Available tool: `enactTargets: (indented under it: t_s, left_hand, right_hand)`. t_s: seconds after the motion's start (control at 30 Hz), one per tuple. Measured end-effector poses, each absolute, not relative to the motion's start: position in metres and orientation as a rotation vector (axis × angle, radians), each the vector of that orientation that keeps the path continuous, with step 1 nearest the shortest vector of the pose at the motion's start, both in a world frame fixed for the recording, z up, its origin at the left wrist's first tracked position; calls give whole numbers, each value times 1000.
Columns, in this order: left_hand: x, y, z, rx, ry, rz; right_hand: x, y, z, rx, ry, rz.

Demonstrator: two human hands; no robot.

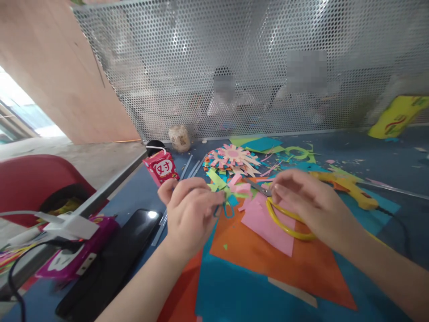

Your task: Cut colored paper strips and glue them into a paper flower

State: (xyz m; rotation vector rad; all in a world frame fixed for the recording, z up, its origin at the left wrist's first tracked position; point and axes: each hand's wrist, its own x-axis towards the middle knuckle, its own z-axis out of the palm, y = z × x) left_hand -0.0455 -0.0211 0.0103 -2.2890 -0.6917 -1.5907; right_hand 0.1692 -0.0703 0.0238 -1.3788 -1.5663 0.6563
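Observation:
My left hand is closed in a pinch over the coloured paper, and what its fingertips hold is too small to make out. Blue curled paper loops lie beside its fingertips. My right hand has its fingers curled together above scissors with yellow handles; whether it grips them cannot be made out. A pink sheet lies under the scissors, on top of an orange sheet. Beyond my hands sits a pile of fringed paper flowers.
A yellow glue gun lies on the right, with its cord. At the left are a red drink carton, a black phone and a purple power strip. A perforated metal screen stands behind.

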Motion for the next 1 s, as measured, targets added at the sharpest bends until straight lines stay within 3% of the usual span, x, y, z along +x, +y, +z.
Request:
enactTargets:
  t_s: [0.13,0.23,0.5,0.73,1.0]
  left_hand:
    - [-54,-26,17,-2218,-322,-1308]
    - [-50,-32,18,-2187,-208,-1224]
    - [-44,-33,19,-2272,-104,-1164]
    - [-41,-36,24,-2882,-363,-1288]
    - [-37,-35,26,-2815,-302,-1274]
  right_hand:
    - [162,-73,27,-1251,-1632,1139]
    - [158,-73,28,-1179,-1591,1294]
    - [157,-74,28,-1225,-1526,1300]
    - [153,-74,29,-1255,-1496,1287]
    - [155,-75,29,-1272,-1513,1261]
